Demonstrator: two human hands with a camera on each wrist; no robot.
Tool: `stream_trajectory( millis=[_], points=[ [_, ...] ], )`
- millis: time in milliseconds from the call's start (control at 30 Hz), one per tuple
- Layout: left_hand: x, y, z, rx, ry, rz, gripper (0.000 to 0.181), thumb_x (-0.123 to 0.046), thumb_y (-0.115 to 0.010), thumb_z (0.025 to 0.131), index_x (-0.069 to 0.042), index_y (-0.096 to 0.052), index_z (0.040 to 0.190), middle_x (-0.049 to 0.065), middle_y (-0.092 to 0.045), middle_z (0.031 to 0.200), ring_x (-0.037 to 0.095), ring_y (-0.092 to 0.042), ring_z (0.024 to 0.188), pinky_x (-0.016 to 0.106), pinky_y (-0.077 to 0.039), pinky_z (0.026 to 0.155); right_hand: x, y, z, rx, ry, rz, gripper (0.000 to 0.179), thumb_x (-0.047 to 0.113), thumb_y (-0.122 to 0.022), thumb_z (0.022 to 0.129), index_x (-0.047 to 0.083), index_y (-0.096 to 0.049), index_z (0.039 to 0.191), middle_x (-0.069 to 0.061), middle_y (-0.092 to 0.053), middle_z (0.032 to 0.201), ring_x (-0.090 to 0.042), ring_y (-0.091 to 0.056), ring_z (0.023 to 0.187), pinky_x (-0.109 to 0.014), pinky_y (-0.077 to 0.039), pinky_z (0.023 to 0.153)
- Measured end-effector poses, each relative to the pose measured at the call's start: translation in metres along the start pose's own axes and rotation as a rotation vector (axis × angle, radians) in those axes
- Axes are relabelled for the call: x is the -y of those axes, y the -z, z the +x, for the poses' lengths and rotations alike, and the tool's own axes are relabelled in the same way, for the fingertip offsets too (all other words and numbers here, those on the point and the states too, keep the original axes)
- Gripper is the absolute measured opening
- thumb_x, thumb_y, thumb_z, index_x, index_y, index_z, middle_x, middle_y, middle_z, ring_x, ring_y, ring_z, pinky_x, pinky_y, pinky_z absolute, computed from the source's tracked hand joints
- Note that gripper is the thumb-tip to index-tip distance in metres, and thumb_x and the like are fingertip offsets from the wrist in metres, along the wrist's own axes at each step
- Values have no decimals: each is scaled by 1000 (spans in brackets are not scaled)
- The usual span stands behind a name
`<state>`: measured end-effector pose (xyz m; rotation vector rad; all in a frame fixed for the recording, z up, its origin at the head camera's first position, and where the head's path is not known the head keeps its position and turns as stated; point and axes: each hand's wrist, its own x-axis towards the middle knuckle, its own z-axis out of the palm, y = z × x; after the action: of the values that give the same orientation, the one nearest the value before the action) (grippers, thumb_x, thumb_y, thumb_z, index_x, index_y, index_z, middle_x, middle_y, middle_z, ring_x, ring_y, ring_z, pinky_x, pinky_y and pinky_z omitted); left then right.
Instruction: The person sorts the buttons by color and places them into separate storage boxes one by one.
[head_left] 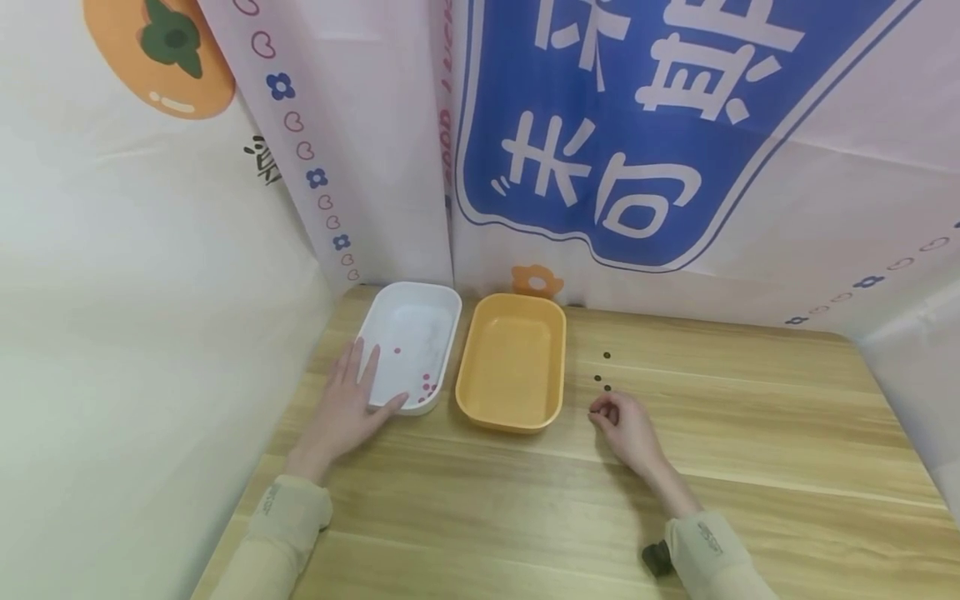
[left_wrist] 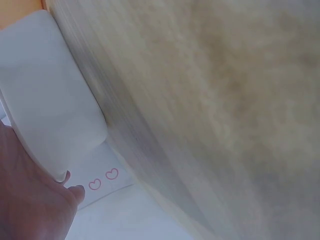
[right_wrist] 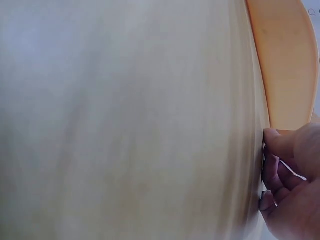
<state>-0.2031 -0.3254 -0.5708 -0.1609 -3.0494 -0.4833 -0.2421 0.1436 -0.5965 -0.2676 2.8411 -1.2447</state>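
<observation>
A person's two forearms in pale sleeves (head_left: pixel 720 558) reach forward over a wood-grain bench (head_left: pixel 480 517). The left hand (head_left: pixel 347 408) is palm down with fingers spread and nearly straight, lying over the left side of a white tray (head_left: pixel 416 329); its thumb stretches across the near rim. Inside that tray, small pink discs (head_left: pixel 426 377) gather in the near right corner, with one apart toward the middle.

Just to the right, a narrow gap away, sits a yellow tray (head_left: pixel 513 367). Farther right, the right hand (head_left: pixel 626 429) is bent down to the bench, its fingers curled and thumb and forefinger drawn close together. Dark specks show at its fingertips, but whether a disc is pinched there cannot be told. Three small black discs (head_left: pixel 597 378) lie on the bench just beyond that hand, to the right of the yellow tray. The right forearm slants inward from the lower right.
</observation>
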Motion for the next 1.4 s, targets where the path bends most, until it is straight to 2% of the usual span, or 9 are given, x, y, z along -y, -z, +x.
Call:
stream_trajectory(
  millis=[167,400,633,833,933,1100,1167,1200,1400],
  points=[
    [-2,2,0,-10,-2,-3,104,-65,-59,106,2,-16,174,31,0,183,54,-6,170,68,-10,140,0,1,-1,-7,3,9,7,1,-77,98,-1,-74,104,-13,-74,93,-13,-59,77,-17,-50,67],
    [-4,6,2,-2,4,-6,103,-64,-58,107,2,-15,174,30,1,183,52,-2,171,67,-8,141,-3,7,0,-23,-38,64,15,3,-76,100,0,-77,115,-15,-79,105,-18,-70,94,-14,-56,81],
    [-5,6,5,-1,2,-1,104,-66,-56,107,2,-14,175,30,2,183,50,1,172,66,-8,141,-3,15,-2,-39,-39,85,20,1,-78,97,0,-78,116,-17,-81,109,-22,-75,96,-12,-56,81],
    [-4,6,7,-25,-14,-8,105,-66,-57,106,2,-17,174,31,-1,183,52,-3,171,69,-11,140,1,20,-5,-93,3,96,20,-2,-79,95,-1,-78,116,-17,-81,107,-22,-74,94,-13,-57,81],
    [-2,3,5,-27,-16,-1,105,-66,-58,106,3,-18,174,32,-2,183,54,-5,170,69,-11,140,5,21,-7,-139,45,82,21,-3,-80,94,-1,-78,114,-16,-80,108,-25,-73,97,-21,-61,87],
    [0,1,-3,-27,-5,5,104,-65,-60,106,4,-19,173,32,-3,183,54,-6,170,69,-12,140,18,24,-10,-214,127,77,21,-7,-81,92,-1,-76,111,-13,-78,111,-30,-71,107,-50,-61,102],
    [0,1,-5,-22,0,1,104,-64,-60,106,3,-18,174,32,-2,183,54,-5,170,68,-12,140,22,25,-10,-241,160,79,21,-9,-82,90,-1,-76,109,-13,-78,112,-31,-71,109,-55,-59,105],
    [-1,1,-5,-20,3,0,105,-65,-60,106,3,-18,174,31,-2,183,53,-5,170,68,-11,140,25,26,-10,-251,172,80,21,-9,-83,90,-1,-76,109,-12,-78,111,-31,-70,109,-54,-59,105],
    [-2,3,-7,-8,13,2,105,-67,-58,106,2,-17,174,31,-1,183,54,-6,170,69,-12,139,40,32,-14,-296,220,87,22,-7,-85,88,4,-77,105,-8,-77,110,-25,-69,109,-27,-53,104]
  ],
)
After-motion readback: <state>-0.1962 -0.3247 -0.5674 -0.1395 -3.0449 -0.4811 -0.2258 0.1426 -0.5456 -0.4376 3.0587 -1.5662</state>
